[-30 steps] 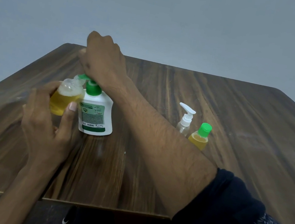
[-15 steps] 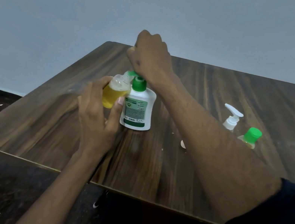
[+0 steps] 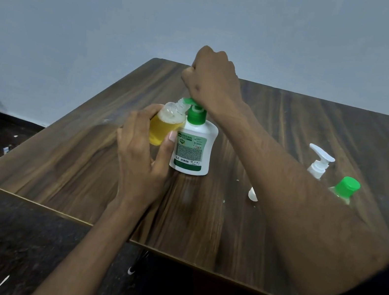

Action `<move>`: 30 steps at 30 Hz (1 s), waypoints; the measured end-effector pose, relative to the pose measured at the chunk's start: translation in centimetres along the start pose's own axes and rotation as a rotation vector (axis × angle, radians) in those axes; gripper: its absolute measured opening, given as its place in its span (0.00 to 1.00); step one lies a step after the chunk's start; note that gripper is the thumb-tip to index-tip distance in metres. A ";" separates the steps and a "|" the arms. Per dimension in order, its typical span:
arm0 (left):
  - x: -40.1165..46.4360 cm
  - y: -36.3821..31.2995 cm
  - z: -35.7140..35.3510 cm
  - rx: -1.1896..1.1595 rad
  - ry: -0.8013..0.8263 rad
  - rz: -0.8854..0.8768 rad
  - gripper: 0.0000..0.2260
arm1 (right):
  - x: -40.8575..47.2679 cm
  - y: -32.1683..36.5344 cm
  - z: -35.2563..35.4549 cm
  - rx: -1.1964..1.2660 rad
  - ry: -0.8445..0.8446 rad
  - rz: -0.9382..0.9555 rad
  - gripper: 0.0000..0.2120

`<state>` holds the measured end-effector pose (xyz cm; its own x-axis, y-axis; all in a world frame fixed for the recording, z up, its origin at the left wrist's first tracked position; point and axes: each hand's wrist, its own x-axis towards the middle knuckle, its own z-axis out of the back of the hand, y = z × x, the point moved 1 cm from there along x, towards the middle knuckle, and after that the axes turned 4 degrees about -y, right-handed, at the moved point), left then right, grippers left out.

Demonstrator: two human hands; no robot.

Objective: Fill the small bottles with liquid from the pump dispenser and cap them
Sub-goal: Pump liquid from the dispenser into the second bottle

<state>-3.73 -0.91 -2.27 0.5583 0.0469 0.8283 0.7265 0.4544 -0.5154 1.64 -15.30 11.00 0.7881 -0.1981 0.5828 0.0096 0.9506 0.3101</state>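
Note:
A white pump dispenser (image 3: 194, 147) with a green pump head stands upright on the wooden table (image 3: 76, 165). My right hand (image 3: 211, 80) is a closed fist resting on top of the pump head. My left hand (image 3: 143, 154) holds a small clear bottle (image 3: 166, 124), tilted, with its open neck under the green spout. The bottle is mostly full of yellow liquid with foam on top. To the right stands a small bottle with a green cap (image 3: 344, 189), partly hidden by my right forearm.
A white pump-top bottle (image 3: 319, 164) stands at the right beside the green-capped one. A small white object (image 3: 252, 194) lies on the table, half hidden by my forearm. The table's near edge runs diagonally, with dark floor to the left.
The view has swung left and down, so the table sits further right. Both hands keep their hold; the small bottle stays under the spout.

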 end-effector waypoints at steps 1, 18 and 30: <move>0.0 0.0 0.0 0.001 0.001 -0.001 0.15 | 0.0 0.0 0.0 -0.005 0.005 0.006 0.14; 0.0 0.0 0.1 -0.011 0.001 0.006 0.15 | 0.4 -0.3 -0.4 0.000 -0.042 0.022 0.13; 0.0 0.1 0.0 -0.020 0.000 0.004 0.15 | 0.5 -0.2 -0.6 0.001 -0.021 0.023 0.14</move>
<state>-3.65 -0.82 -2.34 0.5614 0.0490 0.8261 0.7321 0.4360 -0.5234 2.40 -15.45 10.75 0.7749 -0.1809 0.6056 -0.0090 0.9549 0.2967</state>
